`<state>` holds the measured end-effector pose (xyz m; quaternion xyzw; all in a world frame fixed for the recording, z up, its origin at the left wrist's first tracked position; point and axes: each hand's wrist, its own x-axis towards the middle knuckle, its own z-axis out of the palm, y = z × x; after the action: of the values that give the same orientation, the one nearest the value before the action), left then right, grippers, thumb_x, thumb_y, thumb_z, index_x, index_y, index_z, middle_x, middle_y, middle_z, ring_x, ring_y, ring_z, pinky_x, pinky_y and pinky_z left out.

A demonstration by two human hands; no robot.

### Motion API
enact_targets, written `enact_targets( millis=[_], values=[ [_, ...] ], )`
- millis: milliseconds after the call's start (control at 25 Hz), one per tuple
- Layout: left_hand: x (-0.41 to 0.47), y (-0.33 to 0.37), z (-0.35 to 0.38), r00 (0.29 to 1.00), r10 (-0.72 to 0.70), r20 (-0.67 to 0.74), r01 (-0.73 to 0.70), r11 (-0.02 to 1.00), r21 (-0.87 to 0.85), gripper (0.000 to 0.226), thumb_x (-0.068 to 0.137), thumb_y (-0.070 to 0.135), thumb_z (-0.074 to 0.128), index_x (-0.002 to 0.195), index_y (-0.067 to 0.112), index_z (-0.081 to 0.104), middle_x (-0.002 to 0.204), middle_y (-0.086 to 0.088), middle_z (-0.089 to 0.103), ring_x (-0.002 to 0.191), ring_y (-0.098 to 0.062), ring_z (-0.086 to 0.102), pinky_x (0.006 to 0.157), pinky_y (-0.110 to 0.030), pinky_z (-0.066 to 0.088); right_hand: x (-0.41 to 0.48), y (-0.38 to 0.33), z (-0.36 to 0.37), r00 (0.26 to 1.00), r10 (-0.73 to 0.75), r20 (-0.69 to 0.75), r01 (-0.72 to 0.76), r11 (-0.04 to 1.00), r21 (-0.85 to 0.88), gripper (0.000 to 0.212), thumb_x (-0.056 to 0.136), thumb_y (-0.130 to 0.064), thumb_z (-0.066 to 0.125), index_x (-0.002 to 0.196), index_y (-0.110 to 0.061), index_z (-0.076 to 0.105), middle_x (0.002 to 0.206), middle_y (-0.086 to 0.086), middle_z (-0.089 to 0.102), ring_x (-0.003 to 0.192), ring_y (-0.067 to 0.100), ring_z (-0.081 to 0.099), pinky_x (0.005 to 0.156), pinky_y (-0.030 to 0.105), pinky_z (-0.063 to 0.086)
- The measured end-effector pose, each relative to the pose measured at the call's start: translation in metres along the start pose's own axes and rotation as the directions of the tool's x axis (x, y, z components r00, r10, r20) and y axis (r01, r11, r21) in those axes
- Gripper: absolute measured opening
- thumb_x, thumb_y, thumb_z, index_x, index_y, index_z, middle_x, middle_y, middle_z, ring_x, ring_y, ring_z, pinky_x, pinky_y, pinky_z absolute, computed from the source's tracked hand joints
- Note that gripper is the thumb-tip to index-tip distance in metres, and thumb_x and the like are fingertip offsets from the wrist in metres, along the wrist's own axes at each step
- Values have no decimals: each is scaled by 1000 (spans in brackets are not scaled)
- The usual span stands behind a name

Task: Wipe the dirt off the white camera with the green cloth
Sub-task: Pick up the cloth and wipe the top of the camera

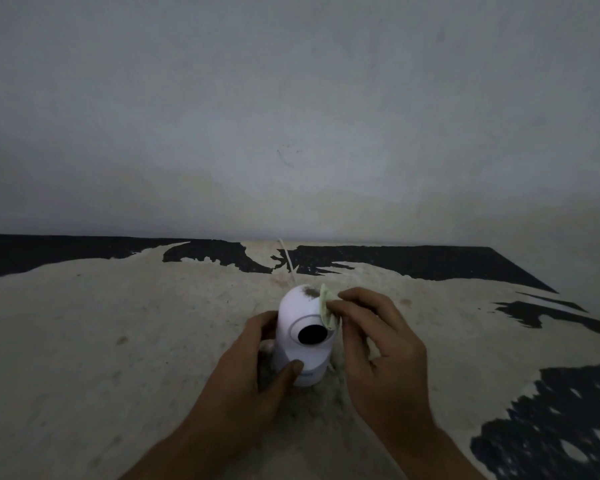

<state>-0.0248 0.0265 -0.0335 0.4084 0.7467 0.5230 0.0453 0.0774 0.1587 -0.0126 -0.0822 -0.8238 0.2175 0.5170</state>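
I see a pale grey wall (291,116) filling the upper half of my view. Below it lies a worn tabletop (118,341), beige where its black covering has peeled, with dark patches left along the far edge and on the right. My two bare forearms reach in from the bottom edge. The white camera (303,337) stands upright near the middle of the table, its round black lens (312,334) turned toward me. My left hand (253,372) grips the camera's body, fingers curled round its left side and thumb pressed on the front near the base. My right hand (378,344) pinches a small bunched green cloth (327,308) against the camera's upper right side. A dark smudge of dirt (310,292) sits on the dome, just left of the cloth. A thin white cable (288,259) runs from behind the camera toward the wall.
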Motion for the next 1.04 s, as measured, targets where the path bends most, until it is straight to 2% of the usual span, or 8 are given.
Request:
enact_targets(
  millis=[160, 320, 440, 560, 640, 840, 960, 1040],
  values=[
    [1, -1, 1, 1000, 0, 9, 0, 1000, 0, 59, 75, 42, 62, 119, 45, 23, 113, 29, 38, 103, 4, 41, 83, -8, 33, 1, -2, 5, 992, 123, 16, -123, 990, 62, 37, 86, -34, 53, 107, -7, 67, 109, 1, 67, 101, 5, 59, 87, 23, 52],
    [1, -1, 0, 1000, 5, 27, -5, 1000, -8, 59, 71, 50, 58, 118, 46, 23, 110, 36, 36, 101, 8, 42, 84, -8, 33, -1, 4, 6, 999, 26, 37, -27, 999, 25, 35, 89, -30, 52, 110, -4, 67, 110, 7, 69, 103, 11, 62, 89, 27, 52],
    [0, -1, 0, 999, 16, 29, -16, 1000, 0, 59, 70, 51, 57, 119, 47, 22, 107, 43, 31, 95, 18, 39, 78, -3, 32, 0, 8, 5, 999, 21, 29, -22, 999, 41, 38, 95, -31, 46, 113, -4, 66, 112, 9, 69, 107, 8, 58, 96, 20, 46],
    [1, -2, 1, 1000, 2, 18, -2, 1000, -2, 61, 68, 53, 56, 120, 45, 23, 109, 37, 35, 98, 12, 41, 82, -6, 31, -5, 6, 8, 988, -149, 36, 151, 987, -49, 55, 101, -35, 33, 107, 7, 67, 108, 20, 69, 106, 17, 56, 96, 35, 44],
    [2, -2, 2, 1000, 4, 19, -4, 1000, 1, 60, 70, 51, 57, 119, 46, 23, 108, 38, 33, 100, 9, 40, 81, -5, 31, -5, 8, 9, 973, -214, 83, 221, 971, -90, 55, 103, -35, 29, 110, 8, 64, 109, 21, 67, 108, 20, 54, 99, 37, 40],
    [0, -2, -1, 999, 37, 32, -37, 999, -16, 59, 72, 48, 58, 120, 45, 24, 109, 42, 32, 98, 21, 37, 78, -1, 33, 2, 22, 2, 997, -22, 76, 25, 999, -44, 35, 96, -21, 38, 121, -9, 58, 117, 12, 66, 112, 14, 55, 103, 18, 39],
    [2, -1, 1, 1000, 10, 19, -10, 1000, -12, 60, 70, 51, 57, 119, 45, 24, 106, 40, 32, 95, 16, 40, 79, -3, 32, -2, 9, 7, 977, -198, 80, 204, 976, -72, 47, 103, -31, 30, 116, 2, 61, 112, 18, 67, 109, 21, 55, 102, 33, 41],
    [2, -2, 2, 1000, 9, 16, -8, 1000, -14, 59, 72, 47, 60, 120, 43, 26, 107, 38, 35, 96, 12, 41, 82, -5, 33, 0, 9, 9, 970, -217, 114, 225, 972, -70, 53, 103, -36, 27, 115, 3, 61, 112, 19, 67, 110, 21, 53, 101, 37, 39]
  ],
)
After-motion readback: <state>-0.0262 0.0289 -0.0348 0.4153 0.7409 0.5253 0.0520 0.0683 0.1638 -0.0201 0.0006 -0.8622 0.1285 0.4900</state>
